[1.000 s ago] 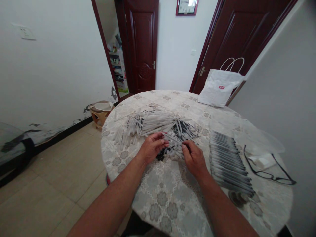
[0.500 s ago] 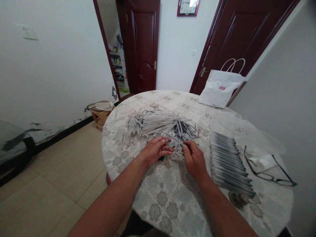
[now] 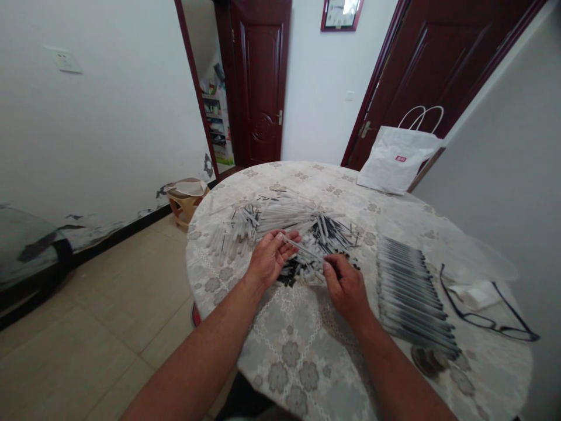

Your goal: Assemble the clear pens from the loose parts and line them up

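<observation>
A thin, whitish pen (image 3: 304, 248) spans the gap between my two hands, slanting down to the right. My left hand (image 3: 270, 257) pinches its upper left end between thumb and fingers. The lower right end sits in the closed fingers of my right hand (image 3: 345, 286). Beyond both hands spreads a pile of pale pen barrels (image 3: 284, 215), with dark thin pen parts (image 3: 328, 229) at its right side. Small black pieces (image 3: 287, 273) lie just below the left fingers, partly hidden. A row of pens with dark ends (image 3: 409, 292) lies side by side to the right.
Eyeglasses (image 3: 486, 321) and a white crumpled piece (image 3: 477, 294) rest at the table's right. A small round object (image 3: 427, 359) lies by my right forearm. A white paper bag (image 3: 398, 161) stands at the back of the round, cloth-covered table (image 3: 289, 356).
My left hand has risen slightly and now pinches the pen's upper end. My right hand holds nearly the same place. The whole view has shifted a little.
</observation>
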{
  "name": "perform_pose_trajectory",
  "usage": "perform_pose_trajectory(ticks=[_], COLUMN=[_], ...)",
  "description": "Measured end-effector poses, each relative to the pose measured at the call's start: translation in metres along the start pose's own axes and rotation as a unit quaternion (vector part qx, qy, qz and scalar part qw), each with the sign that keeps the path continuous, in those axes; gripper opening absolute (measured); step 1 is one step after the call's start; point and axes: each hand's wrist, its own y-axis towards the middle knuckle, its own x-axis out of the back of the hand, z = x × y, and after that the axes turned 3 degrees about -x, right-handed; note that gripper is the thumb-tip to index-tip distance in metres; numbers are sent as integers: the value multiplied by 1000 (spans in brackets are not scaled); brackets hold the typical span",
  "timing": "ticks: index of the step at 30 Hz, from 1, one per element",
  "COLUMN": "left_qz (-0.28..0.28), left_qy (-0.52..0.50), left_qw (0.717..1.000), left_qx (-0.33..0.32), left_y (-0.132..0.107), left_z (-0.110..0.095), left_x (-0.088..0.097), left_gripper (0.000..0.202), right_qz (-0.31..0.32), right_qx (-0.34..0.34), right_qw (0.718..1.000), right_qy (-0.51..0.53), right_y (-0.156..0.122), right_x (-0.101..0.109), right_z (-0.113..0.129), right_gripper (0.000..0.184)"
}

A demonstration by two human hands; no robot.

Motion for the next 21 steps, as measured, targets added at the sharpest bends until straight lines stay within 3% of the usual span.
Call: perform_pose_trajectory(ticks=[5,11,21], left_qz=[-2,-41,-16], left_qy=[9,17,19], left_qw=[1000,999,999], left_qx=[-3,0,20], left_y=[-1,2,-1], left_z=[0,0,3], left_x=[-1,1,-2], left_gripper=[26,23,27], right_qz=[5,8,-19], right_qx=[16,110,167], right_qw=[1000,992,982], right_qy=[-23,-62,-91], right_y=[0,-2,-1], right_x=[-2,-6,-8], right_z=[-3,-1,-6], right_gripper=[23,22,24])
